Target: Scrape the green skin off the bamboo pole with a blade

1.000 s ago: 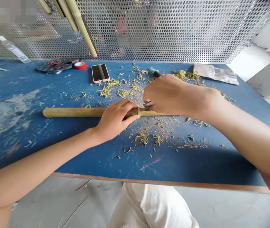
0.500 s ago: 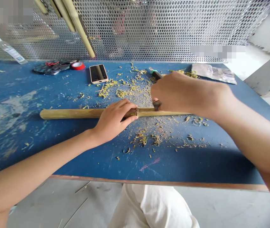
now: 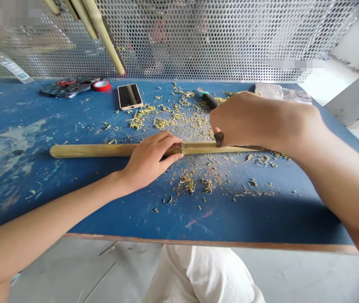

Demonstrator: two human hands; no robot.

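Note:
A long pale bamboo pole (image 3: 104, 150) lies across the blue worktable (image 3: 18, 198), with a dark node near its middle. My left hand (image 3: 149, 162) is shut around the pole just left of that node. My right hand (image 3: 249, 120) grips a knife over the pole's right part. Its dark, green-banded handle (image 3: 209, 100) sticks out past my fingers, and its dark blade (image 3: 219, 139) presses on the bamboo. Most of the blade is hidden by my hand. Yellow-green bamboo shavings (image 3: 163, 123) are scattered around both hands.
A phone (image 3: 130, 96), a red tape roll (image 3: 101, 86) and a dark bag (image 3: 66, 87) lie at the table's far side. A foil packet (image 3: 280, 93) sits far right. Bamboo poles (image 3: 105, 38) lean against a perforated metal screen (image 3: 230, 42). A plastic bottle (image 3: 7, 64) stands far left.
My right hand and the blade have moved rightward along the pole. My left hand stays on the pole, and the whole view has shifted slightly.

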